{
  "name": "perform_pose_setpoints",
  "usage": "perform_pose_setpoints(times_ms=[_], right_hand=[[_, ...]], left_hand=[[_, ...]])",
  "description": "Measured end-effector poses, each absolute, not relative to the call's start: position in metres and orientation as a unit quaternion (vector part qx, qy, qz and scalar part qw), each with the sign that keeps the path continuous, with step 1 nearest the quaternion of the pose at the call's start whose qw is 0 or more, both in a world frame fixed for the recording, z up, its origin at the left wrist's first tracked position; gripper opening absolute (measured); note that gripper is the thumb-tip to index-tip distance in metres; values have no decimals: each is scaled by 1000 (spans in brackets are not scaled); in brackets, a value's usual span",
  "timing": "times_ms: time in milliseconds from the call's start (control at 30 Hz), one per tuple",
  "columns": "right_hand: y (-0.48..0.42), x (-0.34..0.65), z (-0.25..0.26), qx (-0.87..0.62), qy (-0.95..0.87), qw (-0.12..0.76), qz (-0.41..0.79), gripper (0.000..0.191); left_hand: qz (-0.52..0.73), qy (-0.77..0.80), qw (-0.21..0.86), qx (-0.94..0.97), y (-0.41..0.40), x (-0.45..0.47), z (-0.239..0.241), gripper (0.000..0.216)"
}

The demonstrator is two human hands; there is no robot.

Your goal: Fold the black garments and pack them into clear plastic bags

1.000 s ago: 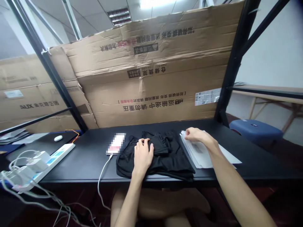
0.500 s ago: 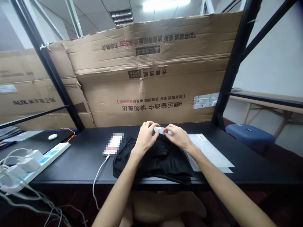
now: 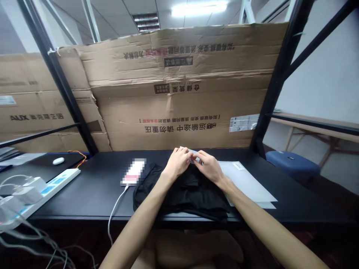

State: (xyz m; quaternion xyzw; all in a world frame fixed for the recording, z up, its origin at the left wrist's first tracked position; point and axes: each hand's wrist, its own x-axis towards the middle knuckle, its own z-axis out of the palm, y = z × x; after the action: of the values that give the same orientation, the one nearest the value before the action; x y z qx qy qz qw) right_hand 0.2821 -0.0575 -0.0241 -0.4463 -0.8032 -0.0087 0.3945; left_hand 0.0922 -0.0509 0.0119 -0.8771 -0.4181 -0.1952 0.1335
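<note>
My left hand and my right hand meet above the far edge of a folded black garment on the black table. Both pinch the top of a thin clear plastic bag between their fingertips. The bag is small in view and mostly hidden by my fingers. A stack of flat clear bags lies just right of the garment.
A phone on a white cable lies left of the garment. A white power strip with plugs and a mouse sit far left. Cardboard sheets wall the back. A blue stool stands at right.
My right hand lifted one bag off the stack and brought it over the garment; my left hand left the garment and joined it. Both hands now work the bag's top edge.
</note>
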Motion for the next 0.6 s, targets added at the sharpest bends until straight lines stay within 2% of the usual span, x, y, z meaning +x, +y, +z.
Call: perform_pose_setpoints(times_ms=[133,267,367,600], right_hand=[[-59,280,-26,-415,-816,402,7,23],[-58,282,-21,-323,-847,423,14,20],[-68,284,-13,-277,-871,406,11,22],[-151,280,-25,-341,-883,323,7,31]], left_hand=[[-192,-434,121,-872,-48,88,7,25],[-221,-432,136,-864,-41,77,1,27],[-244,-447,131,-851,-38,70,-5,30],[-232,-466,-2,-854,-34,62,-22,37]])
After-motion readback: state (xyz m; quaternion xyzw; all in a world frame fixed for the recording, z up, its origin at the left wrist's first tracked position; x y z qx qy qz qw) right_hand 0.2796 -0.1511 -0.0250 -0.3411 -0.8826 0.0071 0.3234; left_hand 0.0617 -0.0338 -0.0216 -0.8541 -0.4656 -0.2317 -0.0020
